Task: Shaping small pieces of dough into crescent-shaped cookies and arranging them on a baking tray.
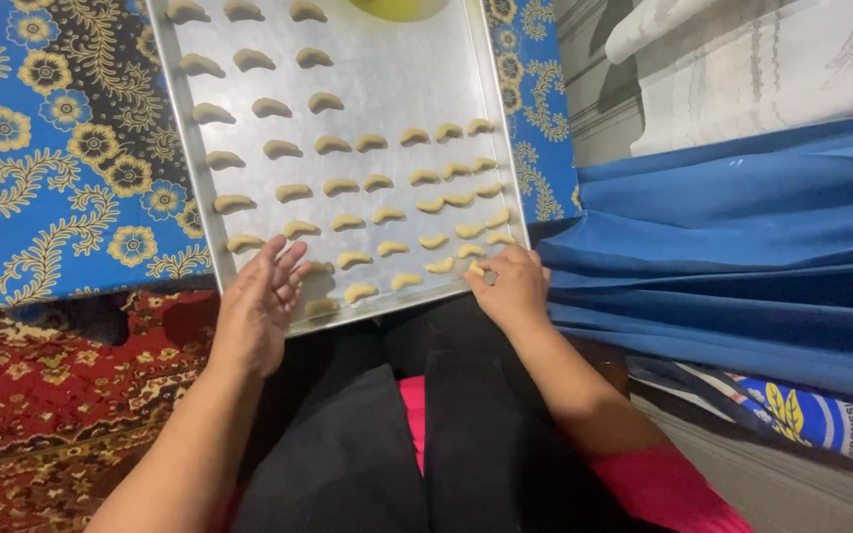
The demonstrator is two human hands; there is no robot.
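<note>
A metal baking tray [397,79] lies on a blue flowered cloth, its near edge over my lap. Several pale crescent-shaped dough pieces [348,222] sit on it in rows. My right hand [512,286] rests at the tray's near right corner, its fingertips pinched on one crescent dough piece [476,267] that touches the tray. My left hand [259,306] hovers over the near left corner with fingers spread and nothing in it, close to a dough piece [321,308] by the rim.
A yellow bowl's edge [399,8] shows at the tray's far end. The blue flowered cloth [71,148] lies left of the tray, a red patterned carpet [41,395] below it. Folded blue fabric [742,247] is piled on the right.
</note>
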